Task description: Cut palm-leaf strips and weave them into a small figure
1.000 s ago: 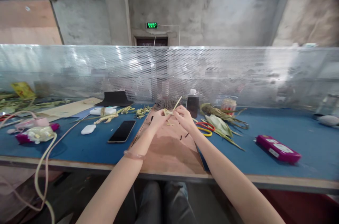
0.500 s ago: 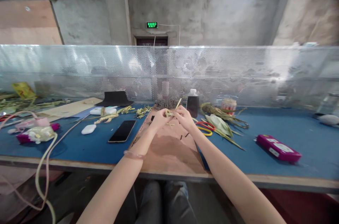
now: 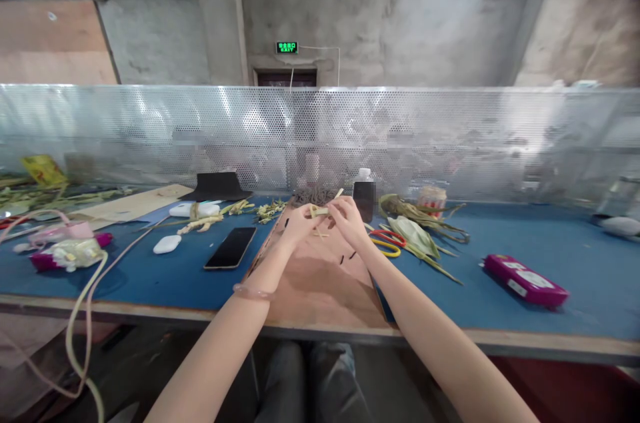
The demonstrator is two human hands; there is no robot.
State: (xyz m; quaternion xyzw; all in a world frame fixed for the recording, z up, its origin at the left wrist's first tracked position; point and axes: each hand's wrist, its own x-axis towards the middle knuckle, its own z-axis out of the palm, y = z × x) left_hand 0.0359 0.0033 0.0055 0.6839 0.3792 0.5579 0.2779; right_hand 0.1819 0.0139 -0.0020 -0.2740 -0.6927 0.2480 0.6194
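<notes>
both hands meet over the far end of the brown board (image 3: 320, 276); left hand (image 3: 299, 224) and right hand (image 3: 349, 222) each pinch the folded leaf strip (image 3: 320, 211) between them, its free tail rising toward the bench's far edge.

"EXIT" on green sign (image 3: 287, 47)

I sit at a long desk (image 3: 500, 316) topped in blue, with a pale wooden front edge. Along its far edge runs a perforated metal screen (image 3: 450, 136). Beyond it rise bare grey concrete walls (image 3: 425, 16), with a dark doorway (image 3: 287, 78) under a lit green exit sign (image 3: 287, 47). Plywood boarding (image 3: 50, 43) covers the wall at upper left.
</notes>
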